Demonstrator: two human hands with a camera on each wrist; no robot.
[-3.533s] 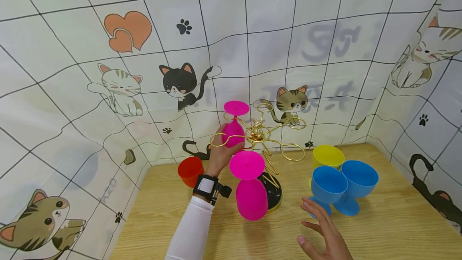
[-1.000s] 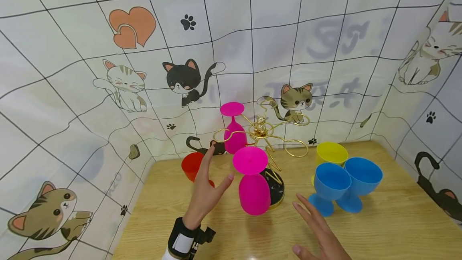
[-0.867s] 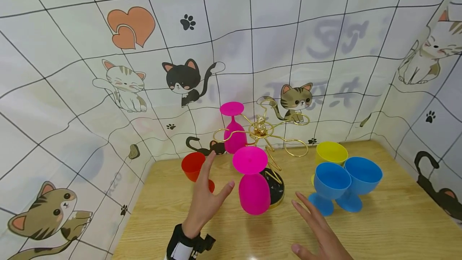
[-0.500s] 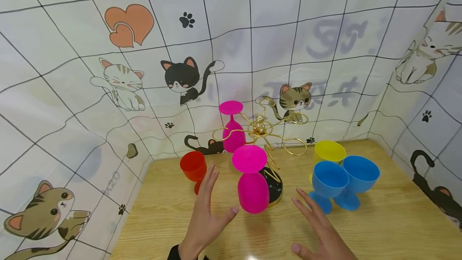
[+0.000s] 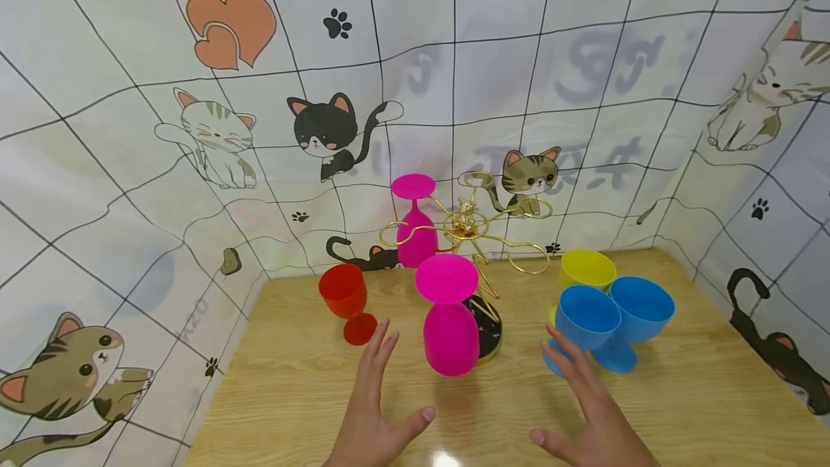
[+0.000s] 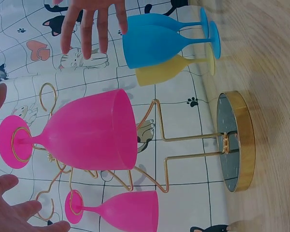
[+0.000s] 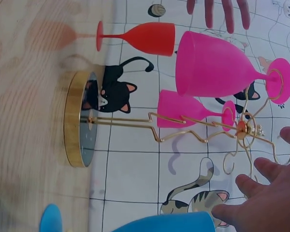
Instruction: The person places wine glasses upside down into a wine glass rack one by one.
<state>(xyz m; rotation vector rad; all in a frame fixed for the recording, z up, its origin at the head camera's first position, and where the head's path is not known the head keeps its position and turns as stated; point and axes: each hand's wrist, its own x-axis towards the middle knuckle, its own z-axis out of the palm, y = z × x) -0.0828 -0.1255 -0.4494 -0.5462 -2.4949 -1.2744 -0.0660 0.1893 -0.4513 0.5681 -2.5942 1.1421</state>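
My left hand [image 5: 379, 409] is held over the front of the table, fingers extended and thumb apart, holding nothing. My right hand [image 5: 593, 409] hovers opposite, fingers spread, just in front of the blue goblets [image 5: 586, 317]. Between and beyond them stands a gold wire goblet rack [image 5: 465, 225] on a round black base [image 5: 488, 334]. Two pink goblets hang upside down from its rings: one toward me [image 5: 452, 337], another at the rear left [image 5: 417, 236]. The wrist views show their feet caught in the rings, bowls well above the table.
An upright red goblet [image 5: 344, 292] stands left of the rack. To the right, a yellow goblet [image 5: 587, 270] stands behind two blue ones. The other rings hold no goblets. Cat-printed sheeting [image 5: 499, 78] encloses the wooden table [image 5: 285, 380] at the back and sides.
My left hand has let go of the rear pink goblet, which stays hanging, and has drawn back toward me, uncovering the red goblet. My right hand has barely moved.
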